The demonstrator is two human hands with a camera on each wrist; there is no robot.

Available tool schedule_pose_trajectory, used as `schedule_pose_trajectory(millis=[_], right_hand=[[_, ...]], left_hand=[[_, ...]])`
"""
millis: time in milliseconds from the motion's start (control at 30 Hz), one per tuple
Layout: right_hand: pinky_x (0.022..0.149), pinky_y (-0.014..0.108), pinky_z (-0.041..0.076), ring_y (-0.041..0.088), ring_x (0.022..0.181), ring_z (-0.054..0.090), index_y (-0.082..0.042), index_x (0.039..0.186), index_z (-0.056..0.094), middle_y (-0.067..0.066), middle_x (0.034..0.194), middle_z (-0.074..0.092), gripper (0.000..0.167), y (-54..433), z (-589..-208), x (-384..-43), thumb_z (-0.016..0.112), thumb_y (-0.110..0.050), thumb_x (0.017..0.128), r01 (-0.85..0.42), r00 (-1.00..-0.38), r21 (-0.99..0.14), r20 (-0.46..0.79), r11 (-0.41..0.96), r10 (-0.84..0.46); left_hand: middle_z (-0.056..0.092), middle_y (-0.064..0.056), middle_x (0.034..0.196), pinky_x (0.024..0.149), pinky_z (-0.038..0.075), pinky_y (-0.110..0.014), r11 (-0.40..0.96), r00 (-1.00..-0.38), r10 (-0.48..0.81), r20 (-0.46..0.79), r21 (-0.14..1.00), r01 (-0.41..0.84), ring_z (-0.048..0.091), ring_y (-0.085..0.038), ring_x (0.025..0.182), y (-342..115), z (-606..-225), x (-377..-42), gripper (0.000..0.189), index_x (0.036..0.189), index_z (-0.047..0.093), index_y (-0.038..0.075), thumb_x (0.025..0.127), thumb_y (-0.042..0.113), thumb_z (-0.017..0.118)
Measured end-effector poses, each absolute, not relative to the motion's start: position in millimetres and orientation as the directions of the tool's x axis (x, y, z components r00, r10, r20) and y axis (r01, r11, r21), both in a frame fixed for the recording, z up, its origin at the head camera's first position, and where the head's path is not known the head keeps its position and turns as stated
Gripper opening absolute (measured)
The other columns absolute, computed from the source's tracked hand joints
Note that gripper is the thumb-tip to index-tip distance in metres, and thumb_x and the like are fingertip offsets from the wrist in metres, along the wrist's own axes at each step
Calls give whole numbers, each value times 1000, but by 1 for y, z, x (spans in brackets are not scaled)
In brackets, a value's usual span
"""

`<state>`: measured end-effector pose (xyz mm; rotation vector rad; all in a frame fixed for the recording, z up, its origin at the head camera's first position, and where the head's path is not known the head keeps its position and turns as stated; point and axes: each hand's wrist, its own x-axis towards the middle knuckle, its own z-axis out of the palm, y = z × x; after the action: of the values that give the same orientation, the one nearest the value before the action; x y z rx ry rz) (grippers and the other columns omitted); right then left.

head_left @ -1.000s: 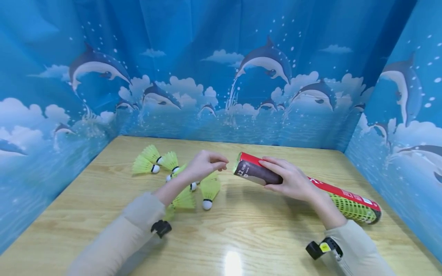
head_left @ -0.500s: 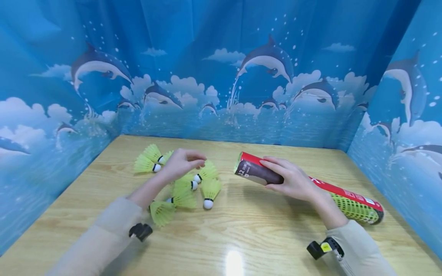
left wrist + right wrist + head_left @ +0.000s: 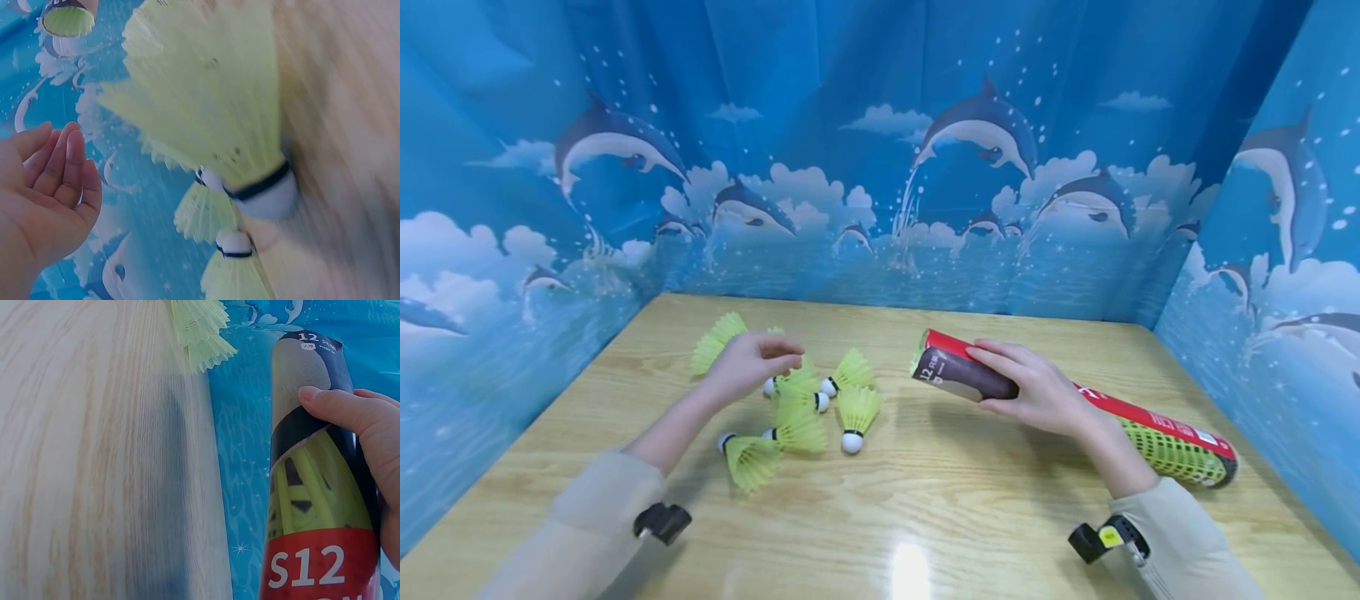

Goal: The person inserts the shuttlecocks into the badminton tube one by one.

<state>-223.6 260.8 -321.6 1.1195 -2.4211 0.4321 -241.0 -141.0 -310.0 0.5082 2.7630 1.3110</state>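
My right hand (image 3: 1033,387) grips a red and black shuttlecock tube (image 3: 955,371) around its upper part, thumb across the front in the right wrist view. The tube lies tilted, its open mouth (image 3: 70,24) raised and pointing left, with yellow-green showing inside. My left hand (image 3: 751,362) holds nothing; its fingers are loosely bent above a group of yellow shuttlecocks (image 3: 859,408) with white heads. One shuttlecock (image 3: 206,94) looms large beside that hand in the left wrist view. A few at the far left are partly hidden behind the left hand.
The shuttlecocks lie scattered on a light wooden table (image 3: 865,533), left of centre. A blue curtain (image 3: 865,125) printed with dolphins stands along the back and sides. A camera (image 3: 662,523) is strapped to the left wrist, another (image 3: 1086,542) to the right.
My left hand has moved left, from near the tube's mouth to over the shuttlecocks, uncovering several of them. The right hand and the tube have hardly moved.
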Motion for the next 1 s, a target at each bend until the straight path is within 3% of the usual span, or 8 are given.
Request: schedule_pose_trajectory(millis=[200, 600, 1000], right_hand=[[84, 51, 46, 34, 115, 49, -13, 134, 50, 16, 130, 51, 78, 261, -322, -223, 85, -18, 64, -781, -567, -86, 515, 619, -644], [84, 52, 46, 34, 115, 49, -13, 133, 50, 14, 131, 50, 75, 264, -323, -223, 84, -21, 67, -769, -586, -97, 502, 632, -636], [85, 52, 45, 34, 116, 49, -14, 134, 50, 13, 133, 49, 76, 265, -324, -221, 84, -24, 67, -763, -597, -103, 491, 638, -634]], left_hand=[[65, -12, 108, 83, 49, -43, 651, -939, 333, 86, 699, 295, 59, -29, 102, -160, -312, -234, 38, 117, 62, 2, 90, 29, 62], [67, -2, 93, 71, 51, -32, 640, -897, 436, 67, 678, 362, 62, -16, 84, -187, -321, -219, 41, 116, 62, -2, 86, 25, 66], [65, 0, 94, 69, 49, -30, 643, -850, 524, -49, 678, 357, 60, -16, 86, -198, -329, -208, 50, 120, 58, -5, 83, 27, 70]])
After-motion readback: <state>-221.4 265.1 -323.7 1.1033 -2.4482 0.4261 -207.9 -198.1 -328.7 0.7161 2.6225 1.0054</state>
